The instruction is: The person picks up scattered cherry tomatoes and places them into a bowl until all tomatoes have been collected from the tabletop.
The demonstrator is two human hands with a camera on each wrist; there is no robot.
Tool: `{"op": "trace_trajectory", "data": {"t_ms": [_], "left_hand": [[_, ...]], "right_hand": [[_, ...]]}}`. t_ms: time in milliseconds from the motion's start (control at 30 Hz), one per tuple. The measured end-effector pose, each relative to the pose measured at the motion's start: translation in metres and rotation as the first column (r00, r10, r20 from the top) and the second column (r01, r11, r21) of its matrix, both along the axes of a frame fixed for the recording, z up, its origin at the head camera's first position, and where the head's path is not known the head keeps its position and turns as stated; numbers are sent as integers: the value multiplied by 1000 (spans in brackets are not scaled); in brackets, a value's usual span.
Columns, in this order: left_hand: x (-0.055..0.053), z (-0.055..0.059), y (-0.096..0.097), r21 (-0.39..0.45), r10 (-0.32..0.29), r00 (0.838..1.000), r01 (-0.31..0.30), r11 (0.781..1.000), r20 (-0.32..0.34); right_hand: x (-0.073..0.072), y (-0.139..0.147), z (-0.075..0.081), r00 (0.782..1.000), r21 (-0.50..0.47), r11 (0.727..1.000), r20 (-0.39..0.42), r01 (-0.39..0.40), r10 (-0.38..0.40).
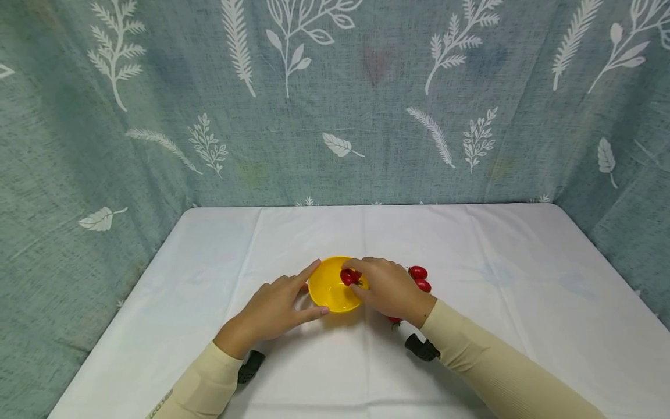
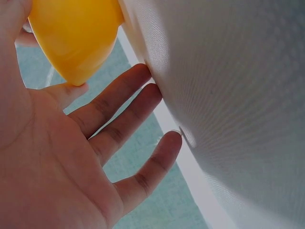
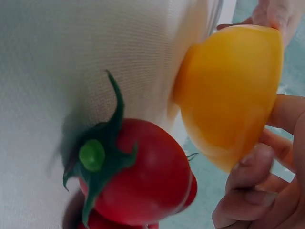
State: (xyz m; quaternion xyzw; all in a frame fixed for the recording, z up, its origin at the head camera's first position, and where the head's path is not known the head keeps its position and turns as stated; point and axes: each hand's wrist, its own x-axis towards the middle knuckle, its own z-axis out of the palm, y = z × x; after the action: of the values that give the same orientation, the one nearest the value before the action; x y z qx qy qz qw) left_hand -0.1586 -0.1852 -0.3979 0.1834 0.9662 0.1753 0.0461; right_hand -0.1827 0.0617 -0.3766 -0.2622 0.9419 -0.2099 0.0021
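Observation:
A yellow bowl [image 1: 330,299] sits on the white table. My left hand [image 1: 277,308] is at its left side, with fairly straight index finger and thumb touching the rim; in the left wrist view the other fingers [image 2: 126,112] spread down to the cloth beside the bowl [image 2: 78,40]. My right hand [image 1: 392,288] pinches a red cherry tomato [image 1: 348,277] with a green stem over the bowl's right part. The bowl's inside shows bare yellow. In the right wrist view, the fingers [image 3: 250,181] are curled near the bowl's rim, hiding the pinched tomato.
Several cherry tomatoes lie right of the bowl, two showing past my right hand, such as the tomato [image 1: 417,272]. Another tomato [image 1: 395,319] peeks out under the wrist. The right wrist view shows a large tomato [image 3: 152,171] with a green calyx close by. A patterned curtain [image 1: 335,116] hangs behind the table [image 1: 293,233].

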Motion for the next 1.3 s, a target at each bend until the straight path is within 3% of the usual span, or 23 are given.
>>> {"op": "trace_trajectory", "data": {"t_ms": [433,700,867,1067,1300], "left_hand": [[0,-2,0,-1,0,1000,0,1000,-15],[1,-2,-1,10,0,1000,0,1000,-9],[2,-1,-1,15,-2,1000,2,1000,-3],[3,1,1,8,-8,1000,8,1000,0],[1,1,2,-16,9,1000,-9,1000,13]], "right_hand": [[-11,-8,-7,996,28,998,81,-47,45],[-14,-12,-6,984,8,999,176,-43,41],[-14,-13,-6,981,3,1000,191,-31,30],[-8,-7,-5,996,5,1000,93,-7,6],[6,18,-1,997,-132,991,-72,25,-35]]}}
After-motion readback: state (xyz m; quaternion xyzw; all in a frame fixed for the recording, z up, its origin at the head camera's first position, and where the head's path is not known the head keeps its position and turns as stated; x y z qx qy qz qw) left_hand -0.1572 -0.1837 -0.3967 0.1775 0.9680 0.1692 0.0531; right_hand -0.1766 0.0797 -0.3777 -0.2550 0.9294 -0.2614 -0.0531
